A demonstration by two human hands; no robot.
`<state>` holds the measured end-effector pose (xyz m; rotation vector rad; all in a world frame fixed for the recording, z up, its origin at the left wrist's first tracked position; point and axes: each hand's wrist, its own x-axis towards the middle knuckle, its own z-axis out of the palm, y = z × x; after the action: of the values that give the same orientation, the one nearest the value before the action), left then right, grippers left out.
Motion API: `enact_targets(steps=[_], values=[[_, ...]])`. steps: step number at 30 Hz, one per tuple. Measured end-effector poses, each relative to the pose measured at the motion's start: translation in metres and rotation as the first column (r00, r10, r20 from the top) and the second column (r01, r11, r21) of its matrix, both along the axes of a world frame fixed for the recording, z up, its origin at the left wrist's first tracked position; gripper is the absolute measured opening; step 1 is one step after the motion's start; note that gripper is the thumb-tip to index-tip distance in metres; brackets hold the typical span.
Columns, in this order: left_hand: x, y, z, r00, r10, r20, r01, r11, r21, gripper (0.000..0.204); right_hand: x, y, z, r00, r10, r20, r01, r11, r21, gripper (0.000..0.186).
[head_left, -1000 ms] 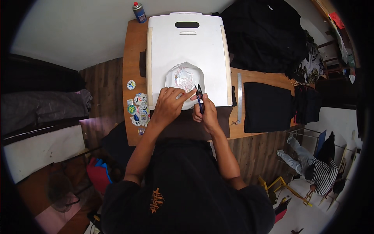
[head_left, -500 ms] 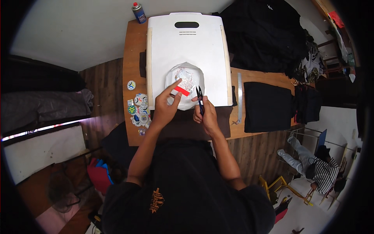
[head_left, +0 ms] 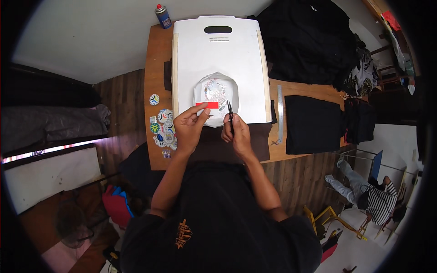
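Observation:
Between the thumb and fingers of my left hand is a small red strip, lying level above a shallow white bowl-like container. Small clear and coloured scraps lie inside that container. My right hand is wrapped round small dark thread snips, their blades pointing up and away from me, just right of the strip and apart from it. The container rests on the near part of a white board with an oval slot at its far end.
Round patterned stickers are piled on the wooden table at the left. A spray can stands at the far left corner. To the right are a metal ruler and folded black cloth. Another person is at the far right.
The red strip has turned from slanting to level and moved slightly left. My left fingers have drawn closer together on it. The snips have shifted a little left and nearer the strip.

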<state>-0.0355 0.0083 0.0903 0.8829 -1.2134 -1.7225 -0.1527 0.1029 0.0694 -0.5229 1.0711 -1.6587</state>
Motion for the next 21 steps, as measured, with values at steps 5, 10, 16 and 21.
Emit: enact_targets(steps=[5,10,16,21], values=[[-0.001,0.003,-0.003,1.0,0.003,0.005,-0.003,1.0,-0.008,0.029,0.007,-0.003,-0.01,0.998,-0.009,0.058,0.013,0.997,-0.08,0.033],[-0.002,0.006,0.0,0.999,-0.016,0.045,0.015,1.0,0.009,0.032,0.015,-0.006,-0.007,0.995,-0.022,0.095,0.032,0.994,-0.109,0.032],[0.0,0.008,-0.002,0.998,-0.034,0.049,0.035,0.999,-0.007,0.033,0.019,-0.008,-0.007,0.992,-0.023,0.126,0.038,0.992,-0.116,0.032],[-0.001,0.008,-0.005,0.998,-0.04,0.044,0.041,0.999,-0.024,0.033,0.019,-0.01,-0.006,0.998,-0.028,0.065,0.035,0.994,-0.106,0.035]])
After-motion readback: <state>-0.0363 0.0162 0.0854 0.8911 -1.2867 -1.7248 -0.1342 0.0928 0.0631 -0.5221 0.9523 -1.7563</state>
